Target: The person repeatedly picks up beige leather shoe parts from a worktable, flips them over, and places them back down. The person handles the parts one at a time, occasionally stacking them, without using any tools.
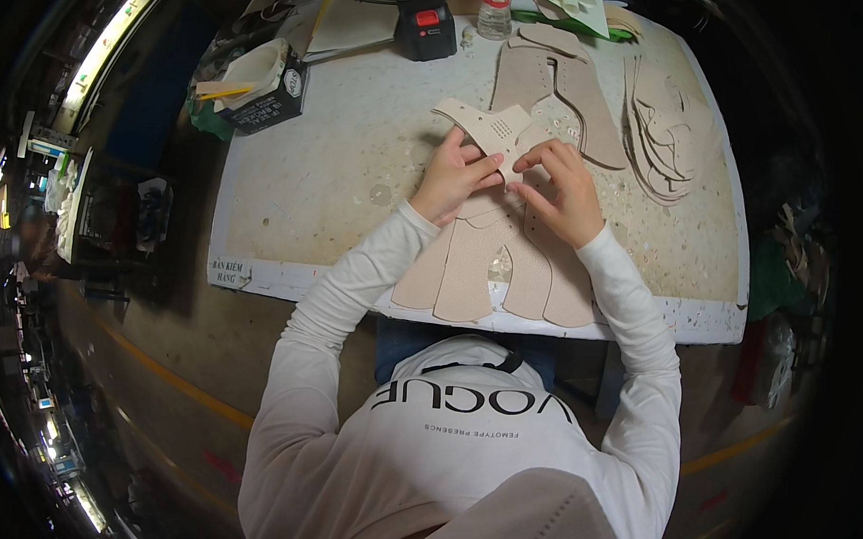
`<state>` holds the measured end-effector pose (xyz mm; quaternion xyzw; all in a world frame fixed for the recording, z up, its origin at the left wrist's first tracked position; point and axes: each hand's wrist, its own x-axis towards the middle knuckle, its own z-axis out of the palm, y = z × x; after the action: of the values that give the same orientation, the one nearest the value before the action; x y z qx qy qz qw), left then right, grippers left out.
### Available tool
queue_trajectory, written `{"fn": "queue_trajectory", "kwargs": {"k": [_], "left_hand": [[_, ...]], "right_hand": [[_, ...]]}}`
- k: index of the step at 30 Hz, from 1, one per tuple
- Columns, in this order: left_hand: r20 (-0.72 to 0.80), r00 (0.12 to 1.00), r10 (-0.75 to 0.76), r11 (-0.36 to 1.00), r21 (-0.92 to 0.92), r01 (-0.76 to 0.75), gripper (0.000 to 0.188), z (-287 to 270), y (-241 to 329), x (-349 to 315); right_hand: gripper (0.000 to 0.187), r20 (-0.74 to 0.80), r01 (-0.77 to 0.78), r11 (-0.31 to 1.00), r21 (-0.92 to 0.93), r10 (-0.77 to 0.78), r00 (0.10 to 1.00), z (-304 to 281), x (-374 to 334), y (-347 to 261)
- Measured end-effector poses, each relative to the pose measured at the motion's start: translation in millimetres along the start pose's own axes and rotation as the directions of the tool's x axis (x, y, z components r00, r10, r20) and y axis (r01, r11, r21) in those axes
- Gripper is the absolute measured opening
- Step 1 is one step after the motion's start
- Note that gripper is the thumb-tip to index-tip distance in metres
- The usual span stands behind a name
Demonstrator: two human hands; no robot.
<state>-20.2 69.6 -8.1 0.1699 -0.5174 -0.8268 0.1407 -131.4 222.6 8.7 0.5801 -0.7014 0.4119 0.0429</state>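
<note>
My left hand point(444, 178) is closed on a beige, leather-like cut piece point(498, 129) with rows of small punched holes, its thumb lying on top. At the piece's near end, my right hand point(569, 194) curls its thumb and fingers around the edge; whether anything small is between them is too fine to see. Under both hands, more flat beige cut pieces point(465, 271) overlap along the table's near edge, their curved ends toward me. Beyond the held piece lies a stack of larger beige cut pieces point(524, 75) with a dark-edged slit and holes.
The worn white table point(330, 185) carries another pile of curved beige pieces point(678, 150) at the right. At the far left stands a black box point(278, 103) with a white tray and a yellow stick. A black battery pack point(426, 34) and a plastic bottle point(494, 20) stand at the back.
</note>
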Motion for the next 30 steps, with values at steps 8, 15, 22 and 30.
{"fn": "queue_trajectory", "kwargs": {"k": [8, 15, 22, 30], "left_hand": [[0.007, 1.000, 0.030, 0.997, 0.076, -0.030, 0.050, 0, 7, -1], [0.066, 0.986, 0.153, 0.973, 0.164, -0.162, 0.046, 7, 3, -5], [-0.006, 0.980, 0.199, 0.969, 0.153, -0.196, 0.043, 10, 1, -5], [-0.262, 0.945, 0.195, 0.906, 0.416, -0.072, 0.031, -76, 42, 44]], "right_hand": [[0.023, -0.010, -0.253, 0.949, 0.188, 0.260, 0.966, 5, -1, -5], [0.020, 0.019, -0.358, 0.887, 0.292, 0.368, 0.929, 11, -3, 0], [0.013, -0.059, -0.354, 0.855, 0.378, 0.405, 0.913, 9, -2, -1], [0.011, -0.154, -0.213, 0.954, 0.210, 0.248, 0.956, 2, 2, -2]]}}
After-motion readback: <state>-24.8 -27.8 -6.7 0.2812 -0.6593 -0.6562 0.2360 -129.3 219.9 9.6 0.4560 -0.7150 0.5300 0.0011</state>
